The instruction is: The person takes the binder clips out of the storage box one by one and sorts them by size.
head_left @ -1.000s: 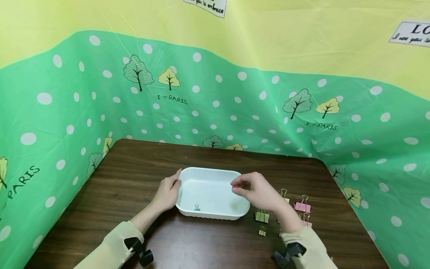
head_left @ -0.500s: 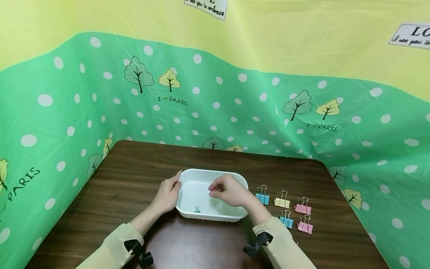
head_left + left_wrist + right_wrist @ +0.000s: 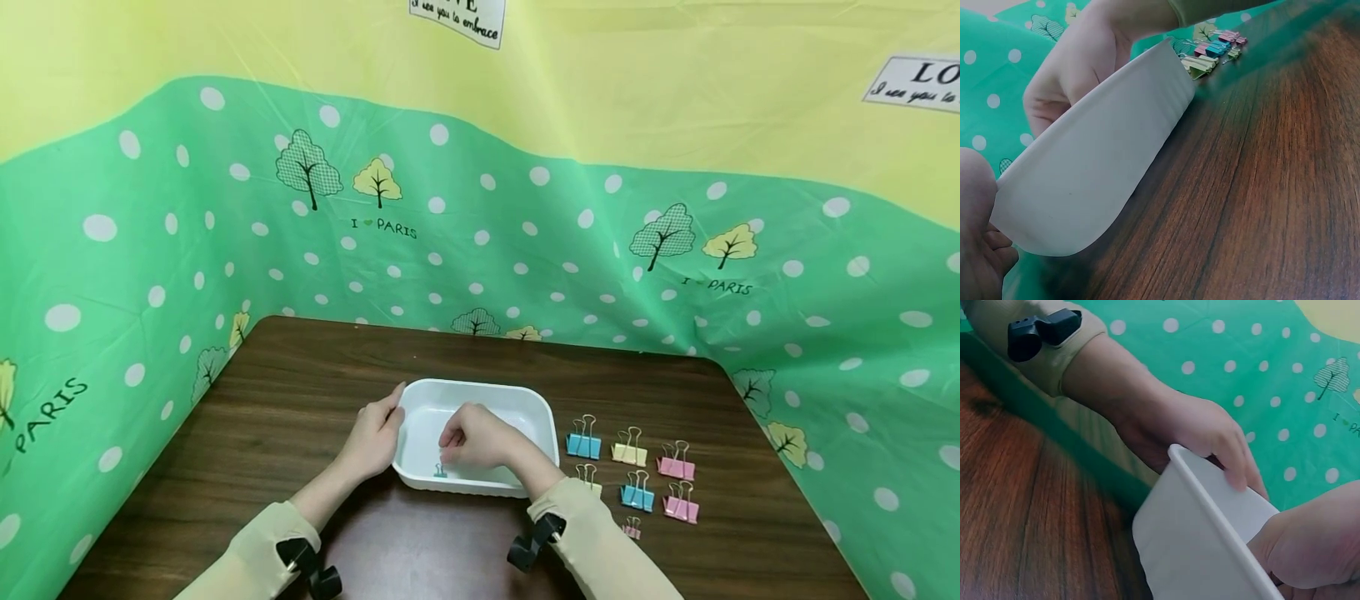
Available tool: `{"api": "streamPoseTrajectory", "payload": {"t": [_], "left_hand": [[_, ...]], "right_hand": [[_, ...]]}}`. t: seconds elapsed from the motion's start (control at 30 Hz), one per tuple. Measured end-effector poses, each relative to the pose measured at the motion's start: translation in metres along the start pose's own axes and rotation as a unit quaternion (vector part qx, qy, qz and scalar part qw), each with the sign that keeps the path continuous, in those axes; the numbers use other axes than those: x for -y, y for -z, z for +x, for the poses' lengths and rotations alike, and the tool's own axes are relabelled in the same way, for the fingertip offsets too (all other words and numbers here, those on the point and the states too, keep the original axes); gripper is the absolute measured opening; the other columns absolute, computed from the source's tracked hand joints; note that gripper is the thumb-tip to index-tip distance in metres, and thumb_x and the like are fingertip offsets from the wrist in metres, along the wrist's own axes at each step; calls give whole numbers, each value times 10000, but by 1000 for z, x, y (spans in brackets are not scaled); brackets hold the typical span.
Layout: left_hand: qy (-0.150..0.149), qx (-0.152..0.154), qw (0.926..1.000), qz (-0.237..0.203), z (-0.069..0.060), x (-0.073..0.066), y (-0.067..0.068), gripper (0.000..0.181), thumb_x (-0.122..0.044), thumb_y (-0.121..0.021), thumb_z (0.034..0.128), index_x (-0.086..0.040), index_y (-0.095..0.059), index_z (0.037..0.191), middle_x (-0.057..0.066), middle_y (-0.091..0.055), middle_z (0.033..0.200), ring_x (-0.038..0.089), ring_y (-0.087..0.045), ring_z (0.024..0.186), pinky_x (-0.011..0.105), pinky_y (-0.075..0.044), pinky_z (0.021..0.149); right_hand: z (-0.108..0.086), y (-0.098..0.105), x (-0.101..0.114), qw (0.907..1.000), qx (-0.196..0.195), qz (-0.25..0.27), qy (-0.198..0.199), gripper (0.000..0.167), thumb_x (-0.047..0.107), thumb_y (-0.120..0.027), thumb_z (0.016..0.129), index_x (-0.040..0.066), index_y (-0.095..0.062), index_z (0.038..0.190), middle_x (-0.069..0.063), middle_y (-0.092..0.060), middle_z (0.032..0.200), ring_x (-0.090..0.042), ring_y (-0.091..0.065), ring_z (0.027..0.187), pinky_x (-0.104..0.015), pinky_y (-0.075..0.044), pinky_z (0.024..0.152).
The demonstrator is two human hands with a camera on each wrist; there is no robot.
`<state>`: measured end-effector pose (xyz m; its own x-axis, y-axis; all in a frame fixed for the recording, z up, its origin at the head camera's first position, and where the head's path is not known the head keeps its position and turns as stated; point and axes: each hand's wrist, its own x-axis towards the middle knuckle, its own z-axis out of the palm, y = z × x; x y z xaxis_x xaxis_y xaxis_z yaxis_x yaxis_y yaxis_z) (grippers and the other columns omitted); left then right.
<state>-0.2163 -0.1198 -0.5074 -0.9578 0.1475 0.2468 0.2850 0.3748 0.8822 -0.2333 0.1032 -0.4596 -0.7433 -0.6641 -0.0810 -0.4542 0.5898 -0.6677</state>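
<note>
A white tray (image 3: 517, 398) sits mid-table, its left end gripped by my left hand (image 3: 377, 429). Inside it lies a small blue-green binder clip (image 3: 440, 471), near the front wall. My right hand (image 3: 480, 437) reaches into the tray just right of that clip, fingers bent downward and drawn together; whatever may be between the fingertips is hidden. In the left wrist view the right hand (image 3: 1085, 65) dips behind the tray wall (image 3: 1091, 169). The right wrist view has the left hand (image 3: 1200, 428) at the far rim and my right hand (image 3: 1322, 544) close up.
Right of the tray, several binder clips stand on the dark wood table (image 3: 315, 375): blue (image 3: 583, 446), pale yellow (image 3: 629, 453), pink (image 3: 677, 467) and a small pink one (image 3: 632, 527). My right forearm covers part of that area. A green dotted curtain (image 3: 480, 250) hangs behind.
My right hand has moved left across the tray, from its right end to beside the small clip inside. The left hand keeps its place on the tray. More standing clips have come into view.
</note>
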Motion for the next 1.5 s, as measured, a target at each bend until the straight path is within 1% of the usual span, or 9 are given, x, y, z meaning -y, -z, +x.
{"api": "streamPoseTrajectory", "payload": {"t": [0.17,0.3,0.4,0.77,1.1,1.23,1.33,1.5], "left_hand": [[-22,-62,10000,42,0,-1,-2,465,12,-476,1064,147,-456,1508,284,-500,1513,341,-541,1347,503,-438,1119],[-20,-97,9999,59,-1,-1,-3,469,9,-480,1059,146,-459,1507,282,-505,1509,334,-546,1342,501,-437,1122],[-17,-93,10000,32,-1,-1,-3,471,6,-480,1057,148,-459,1506,277,-502,1514,331,-545,1342,497,-438,1122],[-2,-83,10000,-22,0,0,-2,472,9,-480,1058,156,-452,1505,288,-491,1516,347,-539,1347,497,-436,1121],[3,-61,10000,-18,2,1,-1,471,4,-478,1061,151,-452,1507,277,-488,1523,334,-533,1353,482,-437,1116],[11,-48,10000,-14,2,1,-1,470,3,-475,1064,150,-450,1509,267,-484,1530,331,-530,1355,481,-439,1115],[21,-41,10000,-40,1,1,0,469,4,-473,1066,153,-445,1510,270,-476,1533,344,-526,1361,486,-434,1118],[43,8,10000,-46,1,0,0,471,-5,-461,1075,155,-430,1517,274,-457,1548,362,-505,1382,496,-419,1128]], "right_hand": [[4,-7,3,9999,120,-58,82,93,-23,-838,860,27,-775,815,61,-669,696,-7,-585,652,-196,-535,642],[4,-8,4,9996,215,-152,97,103,18,-838,890,52,-786,807,78,-664,683,3,-569,638,-192,-519,630],[3,-8,5,9994,290,-128,107,110,46,-850,892,61,-788,802,73,-666,675,-1,-567,629,-197,-514,620],[5,-10,8,9982,524,-24,289,121,-4,-824,895,41,-789,789,69,-665,651,12,-555,604,-176,-492,593],[7,-12,9,9977,582,-21,341,139,-13,-805,903,55,-781,784,90,-648,647,13,-554,609,-176,-496,606],[6,-9,9,9976,550,-5,411,144,-20,-784,910,53,-778,787,76,-654,660,16,-550,616,-177,-498,611],[3,-3,10,9980,450,105,429,138,-32,-774,913,37,-773,794,46,-668,672,8,-558,618,-186,-506,609],[-8,13,11,9984,281,435,247,128,-19,-754,947,17,-777,826,4,-702,708,-46,-619,644,-222,-536,615]]}}
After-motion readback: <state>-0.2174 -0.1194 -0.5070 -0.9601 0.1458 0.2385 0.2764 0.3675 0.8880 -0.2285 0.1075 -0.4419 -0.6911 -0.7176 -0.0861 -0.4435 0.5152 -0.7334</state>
